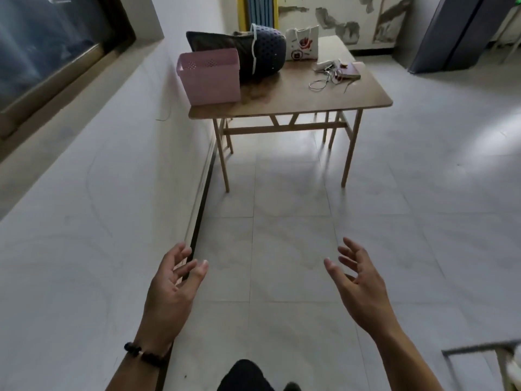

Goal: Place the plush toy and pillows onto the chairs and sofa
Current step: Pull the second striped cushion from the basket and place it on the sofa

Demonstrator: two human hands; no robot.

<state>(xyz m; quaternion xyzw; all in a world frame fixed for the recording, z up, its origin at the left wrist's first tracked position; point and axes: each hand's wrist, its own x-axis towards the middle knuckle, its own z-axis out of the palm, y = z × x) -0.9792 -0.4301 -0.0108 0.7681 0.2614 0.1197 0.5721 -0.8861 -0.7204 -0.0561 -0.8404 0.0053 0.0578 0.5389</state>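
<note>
Two pillows lie on a wooden folding table [310, 97] ahead of me: a dark flat pillow [217, 42] behind a pink basket, and a rounded navy perforated pillow [269, 52] with a pale strap. No plush toy, chair or sofa is clearly in view. My left hand [172, 289], with a dark bead bracelet at the wrist, and my right hand [358, 283] are both raised over the tiled floor well short of the table. Both are empty, palms facing each other, fingers spread.
A pink plastic basket [210, 77] stands at the table's near left corner. A white tote bag [303, 43], cables [324, 77] and a maroon book [351, 70] lie at its far right. A white wall runs along my left, a grey cabinet [451, 32] stands far right, a metal frame [479, 351] bottom right.
</note>
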